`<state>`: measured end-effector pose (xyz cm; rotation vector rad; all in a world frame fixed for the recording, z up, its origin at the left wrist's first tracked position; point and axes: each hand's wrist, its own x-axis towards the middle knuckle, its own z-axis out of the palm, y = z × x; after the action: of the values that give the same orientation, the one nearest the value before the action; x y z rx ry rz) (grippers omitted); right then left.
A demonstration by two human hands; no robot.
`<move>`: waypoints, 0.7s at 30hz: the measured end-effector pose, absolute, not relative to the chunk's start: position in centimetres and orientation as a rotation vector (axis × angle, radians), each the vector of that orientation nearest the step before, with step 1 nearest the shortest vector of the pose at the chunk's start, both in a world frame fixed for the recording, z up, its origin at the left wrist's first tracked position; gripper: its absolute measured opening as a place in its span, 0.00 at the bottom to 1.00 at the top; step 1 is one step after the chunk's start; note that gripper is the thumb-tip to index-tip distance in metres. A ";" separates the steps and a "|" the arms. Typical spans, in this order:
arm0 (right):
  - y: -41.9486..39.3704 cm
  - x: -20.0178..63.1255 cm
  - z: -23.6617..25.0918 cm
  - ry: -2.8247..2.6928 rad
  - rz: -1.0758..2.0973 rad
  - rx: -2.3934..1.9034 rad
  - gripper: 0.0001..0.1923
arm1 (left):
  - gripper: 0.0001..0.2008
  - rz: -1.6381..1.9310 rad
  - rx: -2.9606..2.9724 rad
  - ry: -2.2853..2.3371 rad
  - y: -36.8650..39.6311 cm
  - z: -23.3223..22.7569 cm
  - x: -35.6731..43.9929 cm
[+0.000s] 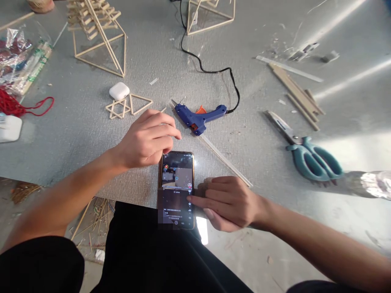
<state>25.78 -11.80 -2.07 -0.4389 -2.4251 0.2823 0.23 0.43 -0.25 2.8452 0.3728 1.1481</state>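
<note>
at the near edge of the bench (61, 158), phone (176, 199), lower end seemingly jutting past it. by the screen, right hand (232, 203), index finger out, the rest folded, nothing gripped. by the phone's upper left corner, left hand (149, 138), loosely curled and narrow; cannot tell if holding anything. could tip off if pressed hard near the overhanging end. farther in from that edge, glue gun (197, 119), nozzle bare: if hot, risk of a burn from a careless reach. glue stick (226, 160) trailing near right wrist, easily snagged.
</note>
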 end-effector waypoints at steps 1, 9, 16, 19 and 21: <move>-11.8 25.8 -2.0 -2.419 0.286 -0.434 0.17 | 0.14 1.114 2.840 0.400 0.5 -0.3 0.2; -11.8 26.0 -2.2 -2.469 0.316 -0.477 0.19 | 0.09 0.873 2.763 0.545 0.2 -0.4 0.1; -11.9 26.0 -2.3 -2.476 0.329 -0.485 0.19 | 0.29 0.607 2.784 0.573 -0.1 -0.4 0.6; -11.9 26.0 -2.2 -2.477 0.316 -0.485 0.19 | 0.29 0.626 2.757 0.555 -0.1 -0.4 0.5; -11.9 26.0 -2.2 -2.477 0.321 -0.474 0.19 | 0.27 0.665 2.734 0.543 -0.1 -0.2 0.5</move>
<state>26.02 -11.88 -2.25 -0.4739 -2.4769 0.3206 0.46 -0.13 -0.18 2.7344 0.5431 0.6655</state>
